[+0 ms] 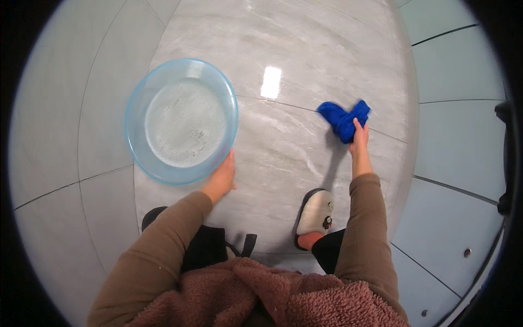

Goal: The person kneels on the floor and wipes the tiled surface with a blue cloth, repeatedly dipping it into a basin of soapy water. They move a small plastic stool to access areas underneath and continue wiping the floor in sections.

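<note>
A light blue translucent plastic basin (pixel 137 153) holds cloudy, foamy water (pixel 186 122) and sits at the left, before me. My left hand (pixel 220 175) grips the basin's lower right rim, its fingers partly hidden beneath the edge. At the right, my right hand (pixel 359 137) holds a bunched blue cloth (pixel 343 122), two ends of which spread out past the fingers. Whether the cloth touches the floor is hard to tell; its shadow falls just below it.
Marbled grey floor tiles (pixel 278 151) lie between grey tiled walls at left (pixel 45 122) and right (pixel 457 139). My slippered foot (pixel 316 216) stands below the cloth. Dark fittings (pixel 506 159) edge the far right. A dark strap (pixel 248 245) hangs near my body.
</note>
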`<state>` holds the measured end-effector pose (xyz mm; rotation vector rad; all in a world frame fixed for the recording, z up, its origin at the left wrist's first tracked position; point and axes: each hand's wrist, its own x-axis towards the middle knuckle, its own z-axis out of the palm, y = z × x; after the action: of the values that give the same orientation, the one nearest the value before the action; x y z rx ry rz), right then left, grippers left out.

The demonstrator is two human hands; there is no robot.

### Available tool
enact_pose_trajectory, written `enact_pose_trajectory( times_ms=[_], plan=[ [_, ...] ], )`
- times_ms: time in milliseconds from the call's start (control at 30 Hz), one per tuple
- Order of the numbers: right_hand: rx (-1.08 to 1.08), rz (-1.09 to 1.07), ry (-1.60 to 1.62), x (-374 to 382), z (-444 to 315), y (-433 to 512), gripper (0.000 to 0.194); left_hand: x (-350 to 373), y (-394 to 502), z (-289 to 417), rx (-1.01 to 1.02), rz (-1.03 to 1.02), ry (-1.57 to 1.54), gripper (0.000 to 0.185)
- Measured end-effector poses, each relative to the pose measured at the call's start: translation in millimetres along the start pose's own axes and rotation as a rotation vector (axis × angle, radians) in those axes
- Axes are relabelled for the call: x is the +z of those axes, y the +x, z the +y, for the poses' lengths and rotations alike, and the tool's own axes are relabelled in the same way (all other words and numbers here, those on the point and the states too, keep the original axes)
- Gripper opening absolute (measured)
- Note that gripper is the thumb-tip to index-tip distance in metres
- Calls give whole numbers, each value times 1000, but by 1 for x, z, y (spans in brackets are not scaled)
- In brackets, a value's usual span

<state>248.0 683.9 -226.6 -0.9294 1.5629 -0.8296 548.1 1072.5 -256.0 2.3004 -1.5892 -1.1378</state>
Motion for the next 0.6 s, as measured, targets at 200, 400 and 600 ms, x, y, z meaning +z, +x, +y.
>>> enact_pose_trajectory(
  times_ms=[200, 400, 600],
  plan=[
    [-267, 198, -1121, 94, 17, 21, 74, -3, -7, 8, 36, 22, -40, 138],
    [-809, -311, -1184, 184, 46, -97, 59, -21, 2, 26, 26, -71, 334, 138],
    [-1013, -665, -1105, 132, 97, -223, 68, -43, -3, 48, 44, -191, 841, 119]
  ],
)
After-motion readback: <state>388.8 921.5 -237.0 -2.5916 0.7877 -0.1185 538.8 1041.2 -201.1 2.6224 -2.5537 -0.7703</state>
